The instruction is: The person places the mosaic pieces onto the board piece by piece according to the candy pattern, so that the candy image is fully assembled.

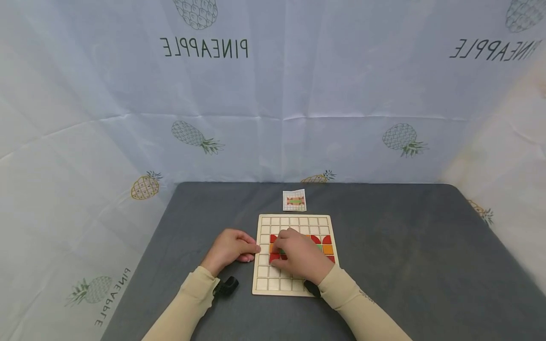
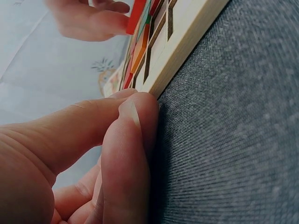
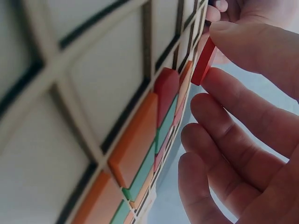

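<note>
A square wooden grid board (image 1: 273, 283) lies on the dark table, with red, orange and green tiles set across its middle rows. My right hand (image 1: 300, 253) is over the left part of these tiles and hides several of them. Between its thumb and index finger it pinches a red tile (image 3: 204, 63), held tilted above the board in the right wrist view; the other fingers are loosely bent. At the board's left edge, my left hand (image 1: 230, 248) grips the wooden rim with thumb and index finger. Orange tiles (image 3: 135, 140) show near green and red ones.
Behind the board lies a small paper card (image 1: 294, 201) printed with a red, orange and green grid pattern. The dark grey table (image 1: 396, 246) reaches out on both sides. A pale curtain with pineapple prints (image 1: 264, 90) hangs behind it.
</note>
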The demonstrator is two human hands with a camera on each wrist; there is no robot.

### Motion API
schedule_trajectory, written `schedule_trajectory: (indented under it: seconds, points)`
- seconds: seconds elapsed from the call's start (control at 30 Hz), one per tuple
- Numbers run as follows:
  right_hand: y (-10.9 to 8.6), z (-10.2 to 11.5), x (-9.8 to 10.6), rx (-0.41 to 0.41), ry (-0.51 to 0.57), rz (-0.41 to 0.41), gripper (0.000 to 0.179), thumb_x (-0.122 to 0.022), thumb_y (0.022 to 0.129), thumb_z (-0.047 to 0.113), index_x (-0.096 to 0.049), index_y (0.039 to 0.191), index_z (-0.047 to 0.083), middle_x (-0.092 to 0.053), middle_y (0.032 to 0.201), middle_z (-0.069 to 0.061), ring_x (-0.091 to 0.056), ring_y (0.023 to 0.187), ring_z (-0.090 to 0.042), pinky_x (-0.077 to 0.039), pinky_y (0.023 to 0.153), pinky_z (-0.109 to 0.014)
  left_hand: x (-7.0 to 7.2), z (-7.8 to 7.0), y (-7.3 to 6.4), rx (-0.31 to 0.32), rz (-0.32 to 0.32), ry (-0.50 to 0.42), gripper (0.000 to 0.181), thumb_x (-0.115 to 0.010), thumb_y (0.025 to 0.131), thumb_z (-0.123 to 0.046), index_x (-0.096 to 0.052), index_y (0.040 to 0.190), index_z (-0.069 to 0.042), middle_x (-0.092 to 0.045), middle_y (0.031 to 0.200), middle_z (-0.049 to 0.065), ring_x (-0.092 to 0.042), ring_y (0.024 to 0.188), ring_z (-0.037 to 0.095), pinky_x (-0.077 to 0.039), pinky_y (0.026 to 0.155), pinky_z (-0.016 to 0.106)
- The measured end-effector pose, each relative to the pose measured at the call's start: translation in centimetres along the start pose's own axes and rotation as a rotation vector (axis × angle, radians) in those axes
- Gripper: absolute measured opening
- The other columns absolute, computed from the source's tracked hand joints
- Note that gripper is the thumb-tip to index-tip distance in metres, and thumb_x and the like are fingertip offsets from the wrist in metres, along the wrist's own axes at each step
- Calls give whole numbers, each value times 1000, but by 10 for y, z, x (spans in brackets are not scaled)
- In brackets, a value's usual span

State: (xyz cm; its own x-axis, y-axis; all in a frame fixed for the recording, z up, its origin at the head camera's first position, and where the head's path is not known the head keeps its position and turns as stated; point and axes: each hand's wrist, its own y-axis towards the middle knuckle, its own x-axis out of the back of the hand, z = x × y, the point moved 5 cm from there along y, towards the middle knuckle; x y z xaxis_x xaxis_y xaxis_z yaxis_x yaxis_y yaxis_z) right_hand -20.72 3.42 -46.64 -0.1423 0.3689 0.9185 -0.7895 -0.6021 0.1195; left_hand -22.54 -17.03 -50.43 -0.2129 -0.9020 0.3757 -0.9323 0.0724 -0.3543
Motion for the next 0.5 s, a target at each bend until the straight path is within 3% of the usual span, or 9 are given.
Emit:
schedule_trajectory:
  seconds: [0.5]
  points:
    - [-1,1,0,4,-46,-13,11,-88,91,24,-79,91,19,-61,86,8,-52,83,-9,-53,70,-24,-1,-2,-1,-11,-1,6,18,-92,87,-20,-82,96,-7,-80,80,5,-74,66,11,-65,65,27]
